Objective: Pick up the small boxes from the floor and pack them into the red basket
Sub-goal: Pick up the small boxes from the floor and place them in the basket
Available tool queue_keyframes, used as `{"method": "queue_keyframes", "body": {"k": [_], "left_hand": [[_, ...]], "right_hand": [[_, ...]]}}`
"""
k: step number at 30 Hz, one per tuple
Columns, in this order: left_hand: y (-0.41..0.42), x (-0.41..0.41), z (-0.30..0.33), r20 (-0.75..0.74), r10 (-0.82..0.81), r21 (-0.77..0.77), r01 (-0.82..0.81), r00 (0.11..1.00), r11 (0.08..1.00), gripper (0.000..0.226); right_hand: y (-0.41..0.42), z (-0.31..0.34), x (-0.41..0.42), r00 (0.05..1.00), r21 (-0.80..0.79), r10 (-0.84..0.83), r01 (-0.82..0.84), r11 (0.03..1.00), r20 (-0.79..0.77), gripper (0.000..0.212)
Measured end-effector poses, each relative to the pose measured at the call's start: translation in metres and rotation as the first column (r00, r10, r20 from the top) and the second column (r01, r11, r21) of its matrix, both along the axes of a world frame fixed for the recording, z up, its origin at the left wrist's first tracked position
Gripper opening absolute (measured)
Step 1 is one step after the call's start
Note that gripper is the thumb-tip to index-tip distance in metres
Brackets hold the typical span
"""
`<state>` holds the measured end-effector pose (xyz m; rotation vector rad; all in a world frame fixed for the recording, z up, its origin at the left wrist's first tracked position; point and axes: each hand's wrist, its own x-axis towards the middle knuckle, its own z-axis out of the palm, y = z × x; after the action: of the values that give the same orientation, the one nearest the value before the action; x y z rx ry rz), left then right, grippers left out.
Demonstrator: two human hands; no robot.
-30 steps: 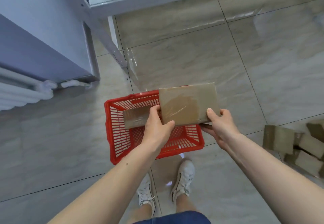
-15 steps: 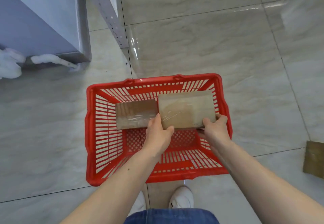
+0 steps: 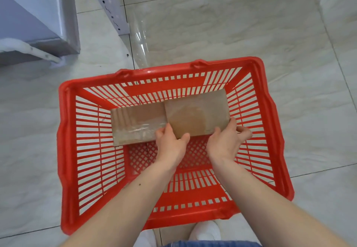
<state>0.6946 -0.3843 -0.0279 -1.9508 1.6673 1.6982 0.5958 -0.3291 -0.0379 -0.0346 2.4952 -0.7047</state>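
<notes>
Both hands pinch a flat brown cardboard box [image 3: 197, 114] by its near edge, left hand [image 3: 171, 142] at one corner, right hand [image 3: 225, 142] at the other, steadying it level inside the red slatted plastic basket [image 3: 65, 150], just beside another taped box [image 3: 135, 126], presumably to pack snugly.

floor [image 3: 241, 34]: glossy pale marbled tiles with thin dark grout lines
red basket [image 3: 65, 150]: stands directly on the floor, centre of view, slatted walls, lattice bottom
metal leg [image 3: 110, 5]: at 11 o'clock from the basket, foot on the floor
grey cabinet base [image 3: 65, 24]: at 10 o'clock, resting on the floor
white shoes [image 3: 205, 229]: at 6 o'clock, just beside the basket's near rim
</notes>
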Motion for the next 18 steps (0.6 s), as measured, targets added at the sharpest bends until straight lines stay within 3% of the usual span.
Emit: {"method": "queue_keyframes", "body": {"k": [4, 7, 10, 18], "left_hand": [[-0.001, -0.004, -0.006, 0.027, -0.030, 0.003, 0.030, 0.999, 1.000, 0.063], [-0.004, -0.007, -0.008, 0.023, -0.064, 0.021, 0.064, 0.998, 0.998, 0.067], [-0.001, -0.005, 0.001, 0.030, -0.072, 0.022, 0.072, 0.997, 0.997, 0.066], [0.023, 0.003, 0.112, -0.008, -0.076, 0.008, 0.076, 0.997, 0.997, 0.051]], "right_hand": [[0.000, -0.011, -0.009, 0.998, 0.025, 0.022, -0.024, 0.999, 0.053, 0.060], [0.004, -0.013, -0.017, 0.988, -0.011, 0.095, -0.094, 0.996, 0.122, 0.049], [0.014, 0.001, -0.020, 0.965, -0.055, 0.182, -0.174, 0.983, 0.190, 0.050], [0.034, 0.115, -0.014, 0.946, -0.176, 0.204, -0.162, 0.971, 0.253, 0.050]]}}
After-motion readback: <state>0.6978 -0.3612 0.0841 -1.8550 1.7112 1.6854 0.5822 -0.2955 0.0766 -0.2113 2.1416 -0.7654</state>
